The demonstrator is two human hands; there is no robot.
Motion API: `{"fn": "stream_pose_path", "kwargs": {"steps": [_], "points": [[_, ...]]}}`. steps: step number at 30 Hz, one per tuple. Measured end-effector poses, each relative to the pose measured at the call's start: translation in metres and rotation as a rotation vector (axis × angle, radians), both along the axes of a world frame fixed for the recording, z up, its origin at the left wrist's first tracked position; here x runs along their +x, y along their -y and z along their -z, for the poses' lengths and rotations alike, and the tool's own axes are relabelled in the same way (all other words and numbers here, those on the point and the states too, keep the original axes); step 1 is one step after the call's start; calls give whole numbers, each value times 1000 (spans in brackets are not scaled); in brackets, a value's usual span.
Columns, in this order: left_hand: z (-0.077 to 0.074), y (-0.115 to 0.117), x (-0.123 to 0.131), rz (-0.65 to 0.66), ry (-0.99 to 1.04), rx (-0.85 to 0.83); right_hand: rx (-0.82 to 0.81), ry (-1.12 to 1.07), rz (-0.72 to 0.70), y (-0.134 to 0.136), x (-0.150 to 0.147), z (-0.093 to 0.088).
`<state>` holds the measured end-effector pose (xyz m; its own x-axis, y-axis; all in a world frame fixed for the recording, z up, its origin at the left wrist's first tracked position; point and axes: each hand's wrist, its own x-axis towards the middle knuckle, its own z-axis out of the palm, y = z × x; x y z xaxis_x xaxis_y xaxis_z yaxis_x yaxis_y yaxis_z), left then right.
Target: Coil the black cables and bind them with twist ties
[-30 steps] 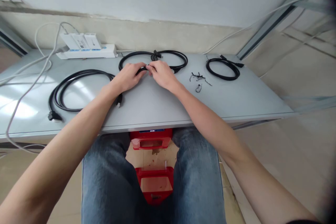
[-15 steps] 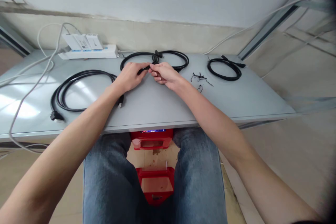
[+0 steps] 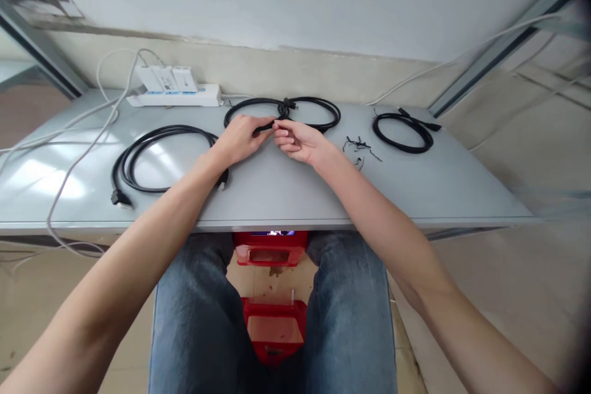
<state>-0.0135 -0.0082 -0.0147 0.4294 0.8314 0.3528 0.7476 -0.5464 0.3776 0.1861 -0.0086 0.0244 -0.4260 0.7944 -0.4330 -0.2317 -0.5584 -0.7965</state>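
Note:
A black cable lies in two loops at the back middle of the grey table, tied where the loops cross. My left hand and my right hand meet at its near strand, fingertips together, both pinching the cable. A second, thicker black cable lies coiled to the left, partly under my left forearm, with a plug at its near left end. A smaller black coil rests at the right.
A white power strip with white adapters sits at the back left, white cords trailing off the left side. Small black twist ties lie right of my right hand. Red stools stand below the table between my knees.
My right hand has turned palm-up and closed its pinch on the cable against my left hand. The view has shifted slightly left and down.

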Motion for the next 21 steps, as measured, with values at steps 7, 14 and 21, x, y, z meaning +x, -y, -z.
{"fn": "stream_pose_path", "kwargs": {"steps": [7, 14, 21], "points": [[-1, 1, 2, -65, -25, 56, 533, 460, -87, -6, 3, 16], [-1, -1, 0, -105, -61, 61, 1295, 1113, -72, -5, 9, 25], [-2, -1, 0, -89, -59, 73, 1389, 1219, -93, -1, 17, 18]]}}
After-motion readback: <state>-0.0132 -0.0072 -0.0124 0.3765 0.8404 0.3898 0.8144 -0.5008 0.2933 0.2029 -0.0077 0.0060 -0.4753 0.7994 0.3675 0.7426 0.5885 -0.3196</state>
